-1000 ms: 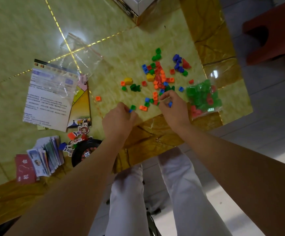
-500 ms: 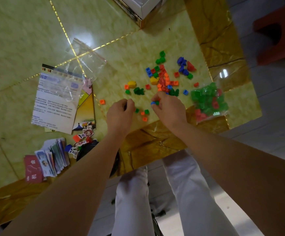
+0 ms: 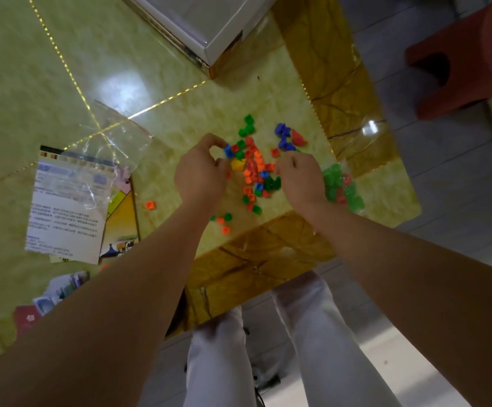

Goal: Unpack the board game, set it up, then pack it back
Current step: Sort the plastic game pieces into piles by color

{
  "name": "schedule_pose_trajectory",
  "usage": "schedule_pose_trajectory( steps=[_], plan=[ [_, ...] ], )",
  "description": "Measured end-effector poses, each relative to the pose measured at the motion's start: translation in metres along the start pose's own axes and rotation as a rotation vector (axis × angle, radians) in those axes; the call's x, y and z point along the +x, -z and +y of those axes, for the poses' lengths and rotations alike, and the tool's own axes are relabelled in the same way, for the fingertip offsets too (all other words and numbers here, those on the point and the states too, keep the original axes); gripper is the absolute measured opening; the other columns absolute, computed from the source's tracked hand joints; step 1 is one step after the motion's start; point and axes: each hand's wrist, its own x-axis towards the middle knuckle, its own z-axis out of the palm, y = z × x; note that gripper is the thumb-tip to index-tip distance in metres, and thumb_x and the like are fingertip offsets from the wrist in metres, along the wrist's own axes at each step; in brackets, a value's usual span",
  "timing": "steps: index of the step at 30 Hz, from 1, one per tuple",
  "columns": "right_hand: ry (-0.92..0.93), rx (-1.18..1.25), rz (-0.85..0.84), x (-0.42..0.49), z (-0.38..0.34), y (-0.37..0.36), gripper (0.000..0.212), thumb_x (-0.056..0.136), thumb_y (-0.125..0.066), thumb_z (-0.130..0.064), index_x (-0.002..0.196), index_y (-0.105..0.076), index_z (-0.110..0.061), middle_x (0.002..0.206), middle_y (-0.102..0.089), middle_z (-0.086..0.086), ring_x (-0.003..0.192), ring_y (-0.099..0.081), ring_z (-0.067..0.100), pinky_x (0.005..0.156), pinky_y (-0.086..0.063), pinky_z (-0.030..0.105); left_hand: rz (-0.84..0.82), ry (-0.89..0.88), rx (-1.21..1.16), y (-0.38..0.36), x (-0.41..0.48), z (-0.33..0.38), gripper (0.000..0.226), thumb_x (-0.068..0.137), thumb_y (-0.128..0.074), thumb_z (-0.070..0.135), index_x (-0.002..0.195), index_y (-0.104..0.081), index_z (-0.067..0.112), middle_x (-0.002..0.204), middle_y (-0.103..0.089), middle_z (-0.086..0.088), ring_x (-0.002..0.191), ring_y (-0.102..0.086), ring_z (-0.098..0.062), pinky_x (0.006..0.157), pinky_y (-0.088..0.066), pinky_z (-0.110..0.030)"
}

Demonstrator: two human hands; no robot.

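Observation:
A pile of small plastic game pieces [image 3: 256, 168] in red, orange, green and blue lies on the green table [image 3: 150, 69] near its front right corner. My left hand [image 3: 200, 174] is at the pile's left edge and pinches a blue piece [image 3: 228, 151] between thumb and forefinger. On the pile's right edge, my right hand [image 3: 299, 179] has its fingers curled over pieces; what it holds is hidden. A clear bag of green and red pieces [image 3: 341, 185] lies just right of that hand.
An empty clear bag [image 3: 115, 136] lies over a rule sheet [image 3: 65, 212] and a folded board [image 3: 123, 221] at the left. Cards [image 3: 59, 289] sit near the front edge. A white game box [image 3: 200, 24] stands at the back. A red stool [image 3: 471, 60] is off to the right.
Both hands have moved away from the table's front edge, farther into the pile. My left hand now pinches a blue piece at the pile's left side. The camera has moved closer.

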Motion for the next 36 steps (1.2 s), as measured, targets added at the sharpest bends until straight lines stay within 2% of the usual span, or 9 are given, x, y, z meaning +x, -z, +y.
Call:
schedule_pose_trajectory(
  steps=[3,10,15,20,24,27,32,34,36],
  plan=[
    [0.148,-0.272,-0.04,-0.004,-0.003,0.0,0.01,0.095,-0.052,-0.032,0.092,-0.052,-0.022,0.061,-0.052,-0.005,0.056,-0.05,0.015,0.049,-0.032,0.028,-0.024,-0.088,0.223,-0.005,0.011,0.003,0.037,0.082,-0.056,0.018,0.113,-0.064,0.037,0.089,-0.07,-0.004,0.093,-0.064,-0.026,0.072,-0.044,-0.033],
    [0.22,-0.509,-0.055,-0.005,-0.001,0.0,0.025,0.087,-0.066,-0.038,0.106,-0.056,-0.025,0.057,-0.043,-0.011,0.052,-0.044,0.005,0.042,-0.024,0.024,-0.037,-0.158,0.326,-0.006,0.017,0.01,0.029,0.087,-0.058,0.024,0.113,-0.067,0.033,0.098,-0.069,-0.01,0.098,-0.062,-0.033,0.069,-0.035,-0.031],
    [0.247,-0.521,-0.062,-0.002,-0.003,-0.002,0.018,0.09,-0.064,-0.039,0.101,-0.062,-0.024,0.063,-0.047,-0.012,0.068,-0.058,0.012,0.045,-0.028,0.023,-0.011,-0.199,0.33,-0.003,0.021,0.003,0.022,0.088,-0.059,0.024,0.108,-0.068,0.025,0.098,-0.07,-0.008,0.097,-0.062,-0.032,0.069,-0.036,-0.031],
    [0.127,-0.131,-0.042,0.002,-0.005,-0.001,0.011,0.091,-0.062,-0.029,0.089,-0.057,-0.02,0.059,-0.046,-0.013,0.051,-0.043,0.001,0.048,-0.034,0.021,0.01,-0.156,0.094,0.004,0.022,-0.005,0.012,0.086,-0.057,0.025,0.097,-0.06,0.02,0.066,-0.054,0.007,0.068,-0.054,-0.019,0.058,-0.033,-0.029],
    [-0.167,0.453,-0.071,0.006,-0.018,0.002,0.023,0.095,-0.042,-0.014,0.072,-0.041,-0.015,0.059,-0.035,-0.004,0.048,-0.028,0.007,0.043,-0.026,0.018,-0.08,0.274,-0.662,0.011,0.031,-0.005,0.016,0.082,-0.036,0.021,0.066,-0.035,0.019,0.05,-0.033,0.008,0.046,-0.026,-0.013,0.042,-0.023,-0.021],
    [-0.293,0.651,-0.125,0.012,-0.026,0.003,0.028,0.093,-0.035,-0.011,0.066,-0.032,-0.018,0.053,-0.032,-0.001,0.044,-0.025,0.01,0.039,-0.02,0.02,-0.137,0.444,-0.872,0.019,0.034,-0.003,0.029,0.089,-0.024,0.019,0.06,-0.028,0.018,0.046,-0.022,0.007,0.042,-0.012,-0.011,0.04,-0.013,-0.016],
    [-0.317,0.688,-0.178,0.015,-0.035,0.0,0.027,0.09,-0.04,-0.01,0.064,-0.036,-0.018,0.046,-0.033,-0.003,0.04,-0.024,0.011,0.037,-0.018,0.02,-0.046,0.176,-0.492,0.016,0.033,-0.017,0.04,0.097,-0.043,0.022,0.058,-0.046,0.015,0.049,-0.039,0.007,0.046,-0.037,-0.015,0.048,-0.029,-0.023],
    [-0.303,0.688,-0.168,0.014,-0.037,0.0,0.026,0.092,-0.043,-0.008,0.067,-0.038,-0.017,0.047,-0.03,-0.003,0.039,-0.023,0.009,0.035,-0.018,0.019,0.012,0.049,-0.242,0.015,0.033,-0.022,0.025,0.098,-0.045,0.022,0.082,-0.062,0.013,0.061,-0.051,0.008,0.063,-0.052,-0.021,0.058,-0.035,-0.028],
    [-0.279,0.701,-0.164,0.014,-0.035,-0.001,0.019,0.094,-0.044,-0.008,0.076,-0.043,-0.013,0.051,-0.029,-0.001,0.039,-0.024,0.008,0.035,-0.02,0.018,-0.004,-0.085,-0.039,0.013,0.028,-0.024,0.017,0.1,-0.045,0.023,0.108,-0.054,0.012,0.064,-0.053,0.002,0.065,-0.055,-0.025,0.059,-0.038,-0.033]
  ],
)
